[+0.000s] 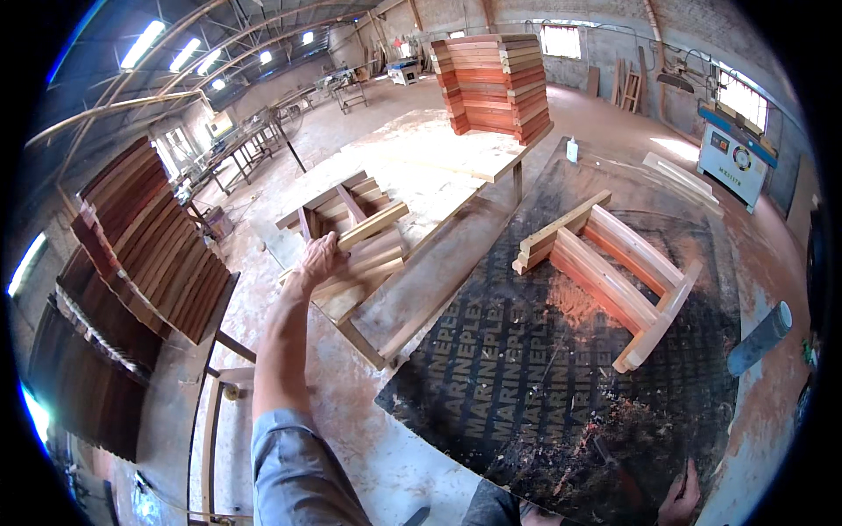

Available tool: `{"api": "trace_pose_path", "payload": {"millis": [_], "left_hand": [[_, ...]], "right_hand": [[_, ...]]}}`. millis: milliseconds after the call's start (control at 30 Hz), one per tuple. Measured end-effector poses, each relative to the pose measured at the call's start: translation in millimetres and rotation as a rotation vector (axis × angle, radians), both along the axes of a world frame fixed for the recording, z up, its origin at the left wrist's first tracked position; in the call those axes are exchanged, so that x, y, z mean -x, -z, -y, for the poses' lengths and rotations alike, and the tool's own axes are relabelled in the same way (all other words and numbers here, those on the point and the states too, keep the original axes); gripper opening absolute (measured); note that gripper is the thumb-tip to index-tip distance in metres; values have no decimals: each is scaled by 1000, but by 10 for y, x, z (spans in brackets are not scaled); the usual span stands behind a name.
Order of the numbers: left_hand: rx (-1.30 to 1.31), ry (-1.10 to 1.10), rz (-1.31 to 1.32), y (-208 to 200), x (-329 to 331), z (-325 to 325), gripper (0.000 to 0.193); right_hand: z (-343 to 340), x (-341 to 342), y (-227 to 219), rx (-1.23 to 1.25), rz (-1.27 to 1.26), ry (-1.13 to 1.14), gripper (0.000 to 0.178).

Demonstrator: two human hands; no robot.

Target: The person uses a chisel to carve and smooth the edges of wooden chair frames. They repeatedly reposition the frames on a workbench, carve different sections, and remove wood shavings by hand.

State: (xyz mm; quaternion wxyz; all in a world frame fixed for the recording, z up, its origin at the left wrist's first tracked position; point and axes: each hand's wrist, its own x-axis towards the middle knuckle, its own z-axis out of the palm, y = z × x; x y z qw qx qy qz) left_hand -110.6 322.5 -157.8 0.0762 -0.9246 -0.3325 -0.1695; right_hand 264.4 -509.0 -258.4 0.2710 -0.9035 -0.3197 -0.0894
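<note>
My left hand reaches far forward, its fingers closed round the near end of a pale wooden bar. That bar lies over a pile of loose wooden pieces on the light table. Low at the right, my right hand shows only in part beside the edge of the black printed board; its fingers are too hidden to read. On that board rests a wooden frame, with two reddish rails between a pale bar and a pale end piece.
A tall stack of notched wooden pieces stands at the far table end. Dark wooden slats are stacked at the left. A small white bottle and a grey cylinder are at the right. Behind them stands a blue-topped machine.
</note>
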Motion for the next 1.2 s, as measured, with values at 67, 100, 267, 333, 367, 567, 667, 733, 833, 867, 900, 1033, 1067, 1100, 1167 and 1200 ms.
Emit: {"api": "trace_pose_path", "payload": {"millis": [67,100,267,333,367,567,667,733,833,867,900,1033,1067,1100,1167,1200], "left_hand": [[-30,22,29,35,27,-31,40],[-60,45,14,45,33,-50,41],[8,68,30,63,20,-146,40],[-5,62,20,75,37,-158,40],[-4,61,23,83,54,-156,41],[12,38,-35,88,163,-117,44],[78,-52,-98,13,144,-144,53],[159,-165,-176,-52,115,-183,55],[261,-126,-168,-102,97,-264,52],[245,-105,-202,-94,99,-294,51],[271,-110,-168,-74,112,-327,51],[254,-136,-130,60,201,-463,52],[212,-157,-154,82,227,-479,52],[197,-168,-162,89,245,-476,52],[278,-194,-76,52,235,-394,54],[303,-262,-129,13,182,-312,57]], "right_hand": [[-6,17,-14,28,11,3,41],[-16,28,-32,38,15,3,41],[-87,90,-163,29,-54,21,41],[-95,100,-181,32,-71,28,40],[-90,97,-171,26,-62,25,40],[51,-48,58,3,-54,-27,41],[104,-111,160,-52,-83,-59,40],[110,-113,179,-65,-106,-42,40],[87,-67,151,-56,-120,-11,39],[79,-48,134,-61,-114,-21,39],[69,-33,115,-91,-109,-36,39],[49,-22,79,-39,-93,-13,38],[49,-31,84,-56,-86,-54,39],[52,-41,92,-75,-81,-97,40],[60,-59,114,-76,-116,-59,40],[63,-66,126,-74,-133,-36,40]]}}
